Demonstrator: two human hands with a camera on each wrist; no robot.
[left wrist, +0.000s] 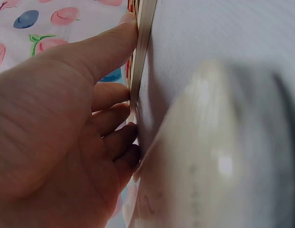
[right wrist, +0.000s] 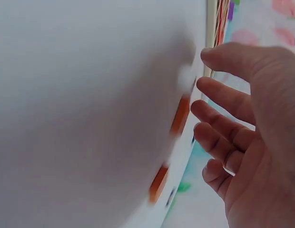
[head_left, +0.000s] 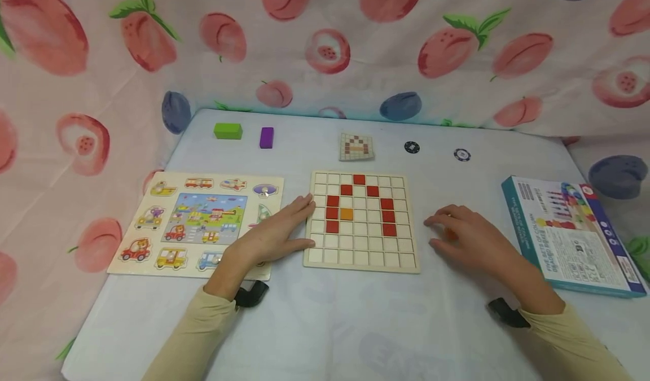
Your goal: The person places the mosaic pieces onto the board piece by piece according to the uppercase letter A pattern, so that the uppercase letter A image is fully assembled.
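Observation:
A wooden grid board [head_left: 361, 261] lies in the middle of the table, with several red tiles [head_left: 359, 179] and one orange tile [head_left: 346, 214] in its cells. My left hand [head_left: 271, 231] touches the board's left edge with fingers and thumb, the fingers fairly straight; in the left wrist view the thumb lies against the wooden edge [left wrist: 142, 57]. Right of the board is my right hand [head_left: 469, 239], its fingers loosely bent and nothing between them. Close by its fingertips, the right wrist view shows two loose orange pieces [right wrist: 181, 115] on the white table; the hand mostly hides them in the head view.
A vehicle puzzle board [head_left: 152, 223] lies at left, partly under my left forearm. Behind stand a green block [head_left: 228, 131], a purple block [head_left: 266, 138], a small pattern card [head_left: 356, 147] and two round chips [head_left: 412, 147]. A boxed game [head_left: 574, 234] lies at far right.

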